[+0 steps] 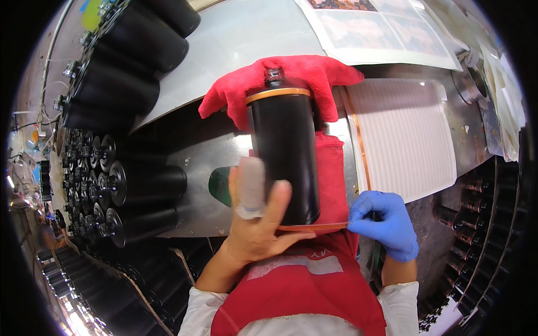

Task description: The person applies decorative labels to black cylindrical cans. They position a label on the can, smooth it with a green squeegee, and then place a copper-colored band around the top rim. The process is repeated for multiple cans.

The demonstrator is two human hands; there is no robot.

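Note:
A glossy black bottle (284,151) with a short threaded neck lies with its neck pointing away from me. Around its shoulder runs an orange band (278,94). A red towel (336,78) is bunched beneath the neck, and a red cloth (332,173) lies under the body. My gloved right hand (384,223) pinches the right end of a thin orange strip (328,226), stretched along the bottle's near end. My bare left hand (259,224), slightly blurred, has its fingers spread beside the bottle's lower left. A grey wrap covers one finger. The thumb is close to the strip.
A green flat piece (219,186) lies left of the bottle on the metal bench (204,210). At right is a striped white sheet (406,140) bearing an orange strip. Black bottles (148,182) crowd the left; printed sheets (386,31) lie at the back. Dark racks (476,224) stand at right.

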